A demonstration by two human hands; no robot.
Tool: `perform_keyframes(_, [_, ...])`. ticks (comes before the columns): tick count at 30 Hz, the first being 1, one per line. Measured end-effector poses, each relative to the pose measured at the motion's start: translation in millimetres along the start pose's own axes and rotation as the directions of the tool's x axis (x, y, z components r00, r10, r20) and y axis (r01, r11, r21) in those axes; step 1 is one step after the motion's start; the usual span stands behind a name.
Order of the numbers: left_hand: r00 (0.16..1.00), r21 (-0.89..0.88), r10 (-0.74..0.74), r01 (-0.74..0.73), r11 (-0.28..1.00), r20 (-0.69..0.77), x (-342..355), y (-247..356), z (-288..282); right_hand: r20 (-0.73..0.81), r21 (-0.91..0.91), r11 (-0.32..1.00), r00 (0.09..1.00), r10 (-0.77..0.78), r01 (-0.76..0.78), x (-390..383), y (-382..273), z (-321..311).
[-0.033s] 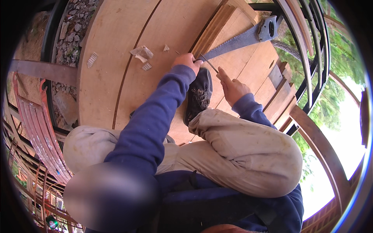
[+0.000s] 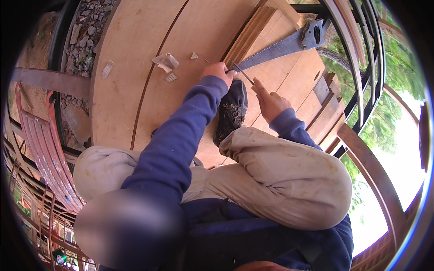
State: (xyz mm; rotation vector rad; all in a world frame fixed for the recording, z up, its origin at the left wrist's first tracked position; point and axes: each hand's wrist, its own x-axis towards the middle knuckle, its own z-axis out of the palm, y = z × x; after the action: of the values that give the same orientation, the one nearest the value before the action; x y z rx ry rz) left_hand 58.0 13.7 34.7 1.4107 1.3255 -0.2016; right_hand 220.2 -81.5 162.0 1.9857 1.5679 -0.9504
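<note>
A handsaw (image 2: 276, 49) with a grey handle lies at the upper right, its toothed blade slanting down toward the narrow end. My left hand (image 2: 218, 72) is closed around that narrow end, just beyond the toe of my dark shoe (image 2: 233, 108). Fingers of my right hand (image 2: 273, 103) wrap the handle of a slim metal file (image 2: 243, 73). The file's rod crosses the blade's tip beside my left thumb. Exactly how the file meets the teeth is too small to tell.
Wide wooden boards (image 2: 131, 54) form the platform under me. Stacked wooden strips (image 2: 248, 34) lie beyond my left hand. Crumpled scraps (image 2: 166, 62) are left of it. A dark metal railing (image 2: 373, 67) curves along the right, and a reddish slatted metal piece (image 2: 47, 149) stands left.
</note>
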Motion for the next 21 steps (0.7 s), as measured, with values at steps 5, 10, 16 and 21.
perform_keyframes(5, [0.998,-0.046,0.048,-0.05,0.998,-0.044,1,-2,9,0.011,0.032,0.999,0.999,-0.035,0.035,40,-6,3])
perform_keyframes(10, [0.975,0.022,0.111,-0.108,0.994,-0.195,7,-11,14,-0.013,-0.037,0.996,0.997,-0.082,0.081,62,-23,-18])
perform_keyframes(16, [0.99,-0.118,0.057,-0.072,0.99,-0.127,12,-5,6,-0.223,0.104,0.99,0.972,-0.069,0.094,14,15,-5])
perform_keyframes(21, [0.994,-0.046,0.042,-0.047,0.998,-0.099,3,-4,6,-0.122,0.012,0.999,0.992,-0.034,0.036,-10,15,5])
